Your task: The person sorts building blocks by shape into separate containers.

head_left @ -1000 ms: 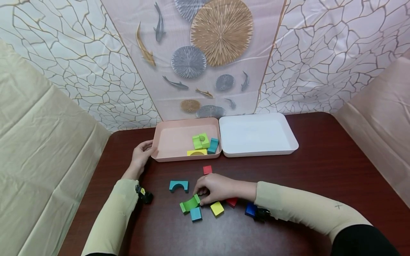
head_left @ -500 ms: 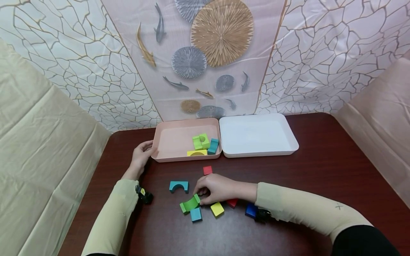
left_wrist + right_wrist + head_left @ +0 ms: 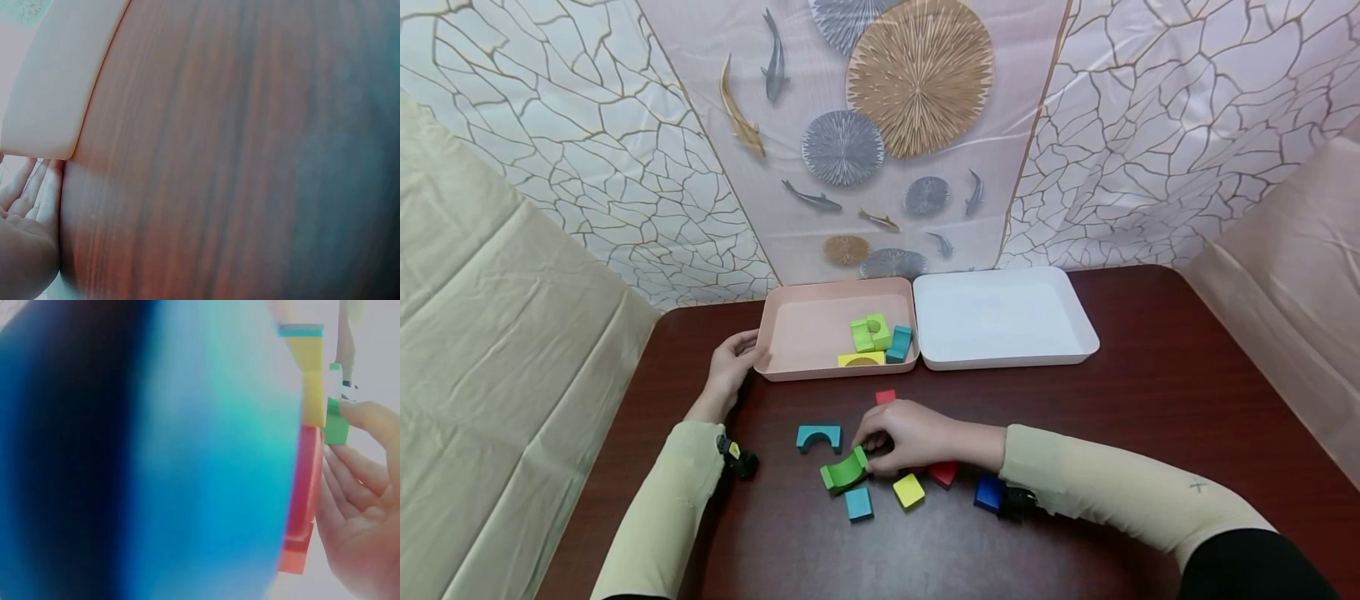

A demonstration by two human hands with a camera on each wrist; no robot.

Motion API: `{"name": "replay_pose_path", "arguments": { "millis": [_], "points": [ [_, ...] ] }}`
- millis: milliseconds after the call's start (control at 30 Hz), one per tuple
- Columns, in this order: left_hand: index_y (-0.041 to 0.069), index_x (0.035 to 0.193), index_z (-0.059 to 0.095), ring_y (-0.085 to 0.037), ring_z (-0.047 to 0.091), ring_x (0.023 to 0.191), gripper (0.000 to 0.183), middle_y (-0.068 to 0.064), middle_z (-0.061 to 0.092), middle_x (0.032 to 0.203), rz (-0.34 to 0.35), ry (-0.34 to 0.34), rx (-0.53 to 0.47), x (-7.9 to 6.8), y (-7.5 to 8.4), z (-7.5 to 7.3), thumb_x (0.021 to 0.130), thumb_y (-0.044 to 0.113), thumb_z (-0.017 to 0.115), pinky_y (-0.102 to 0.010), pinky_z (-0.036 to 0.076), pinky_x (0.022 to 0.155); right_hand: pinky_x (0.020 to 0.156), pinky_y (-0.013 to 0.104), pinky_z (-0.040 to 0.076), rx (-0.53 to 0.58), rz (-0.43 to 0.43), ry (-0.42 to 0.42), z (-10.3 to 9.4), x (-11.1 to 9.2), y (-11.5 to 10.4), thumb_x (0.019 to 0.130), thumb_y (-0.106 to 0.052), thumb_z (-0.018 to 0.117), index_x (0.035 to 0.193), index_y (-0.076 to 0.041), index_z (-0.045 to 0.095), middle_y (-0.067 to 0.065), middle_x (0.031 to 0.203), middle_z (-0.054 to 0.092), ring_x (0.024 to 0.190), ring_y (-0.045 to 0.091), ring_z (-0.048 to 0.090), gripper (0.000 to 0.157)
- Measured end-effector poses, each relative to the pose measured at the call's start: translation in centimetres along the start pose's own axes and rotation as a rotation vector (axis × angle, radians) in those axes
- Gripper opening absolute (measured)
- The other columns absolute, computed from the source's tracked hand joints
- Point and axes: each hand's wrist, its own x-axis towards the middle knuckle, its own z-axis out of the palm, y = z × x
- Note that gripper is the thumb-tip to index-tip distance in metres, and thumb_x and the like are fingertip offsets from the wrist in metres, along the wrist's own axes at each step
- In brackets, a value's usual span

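My right hand (image 3: 910,435) pinches the end of a green arch block (image 3: 846,472) between thumb and fingers. That block also shows at the fingertips in the right wrist view, as a green piece (image 3: 337,428). Just in front of it lies a light-blue square block (image 3: 859,504), with a yellow block (image 3: 909,492) to its right. A teal arch block (image 3: 818,437) lies to the left of the hand. Against the left side of the pink tray (image 3: 797,321) rests my left hand (image 3: 730,367); its fingers (image 3: 47,200) are extended at the tray's corner in the left wrist view.
A white tray (image 3: 1003,321) stands right of the pink one. Lime blocks (image 3: 871,332), a teal block (image 3: 899,343) and a yellow arch (image 3: 861,359) lie in the pink tray. Red blocks (image 3: 886,397) and a blue block (image 3: 989,493) surround the right hand and wrist.
The right hand has shifted slightly away from the body, and the green arch block has moved with it, opening a gap to the light-blue block. The left hand stays at the pink tray.
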Motion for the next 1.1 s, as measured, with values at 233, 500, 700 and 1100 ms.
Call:
{"name": "replay_pose_path", "arguments": {
  "millis": [233,500,700,1100],
  "points": [
    [-0.001,0.161,0.041,-0.035,0.043,0.153,0.057,-0.024,0.043,0.165,-0.008,0.013,-0.020,1.6,-1.7,-0.2,0.109,0.014,0.059,-0.023,0.045,0.109,0.085,0.019,0.058,-0.005,-0.003,0.036,-0.4,0.2,0.1,0.094,-0.019,0.080,0.117,-0.012,0.080,-0.001,0.109,0.077,0.095,0.011,0.071,0.024],
    [0.004,0.160,0.045,-0.033,0.046,0.151,0.057,-0.020,0.047,0.163,0.027,0.039,-0.010,2.7,-3.3,-0.2,0.109,0.021,0.062,-0.035,0.044,0.120,0.086,0.024,0.061,-0.006,0.009,0.079,-0.9,0.3,0.4,0.095,-0.019,0.080,0.118,-0.014,0.080,-0.001,0.110,0.076,0.095,0.012,0.071,0.024],
    [0.005,0.159,0.047,-0.032,0.047,0.149,0.056,-0.020,0.049,0.162,0.026,0.054,-0.005,2.7,-3.2,0.0,0.108,0.021,0.064,-0.037,0.044,0.121,0.087,0.027,0.062,0.018,0.031,0.123,-1.8,0.3,0.2,0.094,-0.018,0.081,0.119,-0.012,0.080,0.002,0.111,0.076,0.096,0.016,0.073,0.025],
    [0.006,0.160,0.045,-0.031,0.047,0.151,0.058,-0.019,0.048,0.164,0.007,0.054,-0.013,2.6,-2.9,0.0,0.108,0.022,0.064,-0.027,0.045,0.115,0.088,0.032,0.064,0.061,0.082,0.222,-3.7,0.6,0.8,0.094,-0.018,0.081,0.119,-0.010,0.079,0.005,0.113,0.077,0.097,0.019,0.075,0.027]
  ]
}}
